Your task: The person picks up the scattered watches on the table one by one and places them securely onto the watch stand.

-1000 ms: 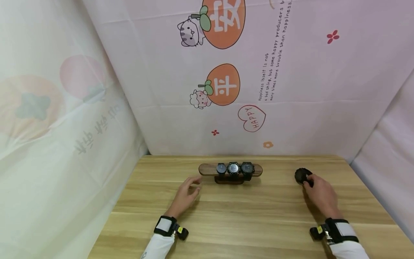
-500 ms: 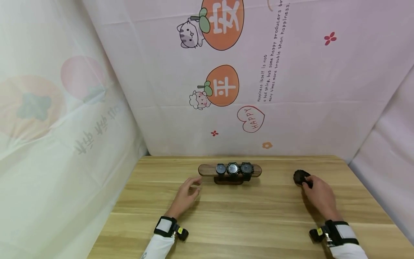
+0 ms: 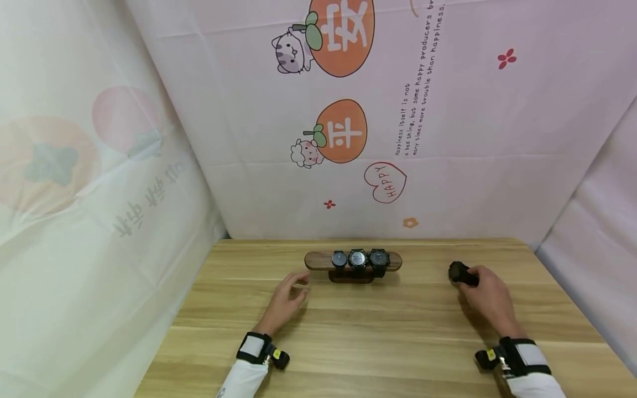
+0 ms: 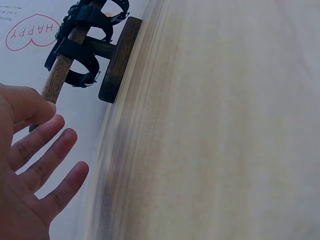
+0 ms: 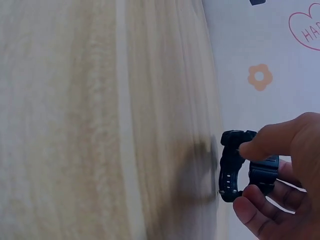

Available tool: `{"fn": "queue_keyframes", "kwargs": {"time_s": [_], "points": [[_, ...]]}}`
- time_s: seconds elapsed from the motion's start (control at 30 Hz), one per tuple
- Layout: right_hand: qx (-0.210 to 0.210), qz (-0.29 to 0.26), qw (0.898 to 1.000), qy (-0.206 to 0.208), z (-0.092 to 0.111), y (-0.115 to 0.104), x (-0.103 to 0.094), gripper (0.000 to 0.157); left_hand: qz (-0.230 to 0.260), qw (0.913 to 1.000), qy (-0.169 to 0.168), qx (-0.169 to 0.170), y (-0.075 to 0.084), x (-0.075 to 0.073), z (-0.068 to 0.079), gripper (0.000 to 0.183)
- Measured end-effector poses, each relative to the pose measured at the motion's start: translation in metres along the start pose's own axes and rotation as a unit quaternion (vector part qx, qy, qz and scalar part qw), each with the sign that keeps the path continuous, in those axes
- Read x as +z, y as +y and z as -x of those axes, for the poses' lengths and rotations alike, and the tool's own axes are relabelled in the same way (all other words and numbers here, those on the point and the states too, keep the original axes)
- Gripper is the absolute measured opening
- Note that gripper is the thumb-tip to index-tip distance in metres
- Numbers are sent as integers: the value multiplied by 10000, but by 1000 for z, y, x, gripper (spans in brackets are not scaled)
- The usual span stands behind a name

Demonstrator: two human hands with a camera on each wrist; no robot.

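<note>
My right hand (image 3: pixel 490 301) pinches a black wristwatch (image 3: pixel 460 273) between thumb and fingers, at the right of the table. In the right wrist view its strap (image 5: pixel 230 175) forms a loop, and the thumb lies across it. At the back of the table stands a dark wooden watch stand (image 3: pixel 318 261). Three watches sit side by side on its bar: a small one (image 3: pixel 339 259), a silver-faced one (image 3: pixel 358 258) and a larger black one (image 3: pixel 379 258). My left hand (image 3: pixel 285 301) hovers by the bar's left end, fingers loosely bent and holding nothing; whether it touches the bar I cannot tell.
The wooden table (image 3: pixel 348 342) ends at a white printed cloth (image 3: pixel 278 199) hanging behind it. Cloth also hangs at the left (image 3: pixel 99 276) and right (image 3: pixel 607 232) sides. Each wrist wears a strapped camera.
The right hand has turned the wristwatch so that its face points more to the left, and it has shifted slightly left. The left hand and the stand look unchanged.
</note>
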State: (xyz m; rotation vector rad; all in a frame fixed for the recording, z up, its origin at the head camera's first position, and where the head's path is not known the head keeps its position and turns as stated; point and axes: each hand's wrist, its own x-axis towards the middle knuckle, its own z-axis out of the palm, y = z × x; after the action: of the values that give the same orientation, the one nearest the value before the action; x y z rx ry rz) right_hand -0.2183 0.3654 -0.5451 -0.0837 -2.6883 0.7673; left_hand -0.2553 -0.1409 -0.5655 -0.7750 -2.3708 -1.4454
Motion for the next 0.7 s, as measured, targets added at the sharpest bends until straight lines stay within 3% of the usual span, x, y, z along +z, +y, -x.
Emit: {"fn": "queue_keyframes", "kwargs": {"time_s": [0.2, 0.43, 0.7], "points": [[-181, -57, 9998, 98, 0, -1, -1, 39, -32, 9998, 175, 119, 23, -2, 1, 46], [-236, -39, 9994, 243, 2, -3, -1, 39, -258, 9996, -34, 117, 8, -1, 0, 47], [-295, -48, 9990, 334, 6, -5, -2, 38, -122, 9996, -19, 247, 39, -5, 0, 40]]}}
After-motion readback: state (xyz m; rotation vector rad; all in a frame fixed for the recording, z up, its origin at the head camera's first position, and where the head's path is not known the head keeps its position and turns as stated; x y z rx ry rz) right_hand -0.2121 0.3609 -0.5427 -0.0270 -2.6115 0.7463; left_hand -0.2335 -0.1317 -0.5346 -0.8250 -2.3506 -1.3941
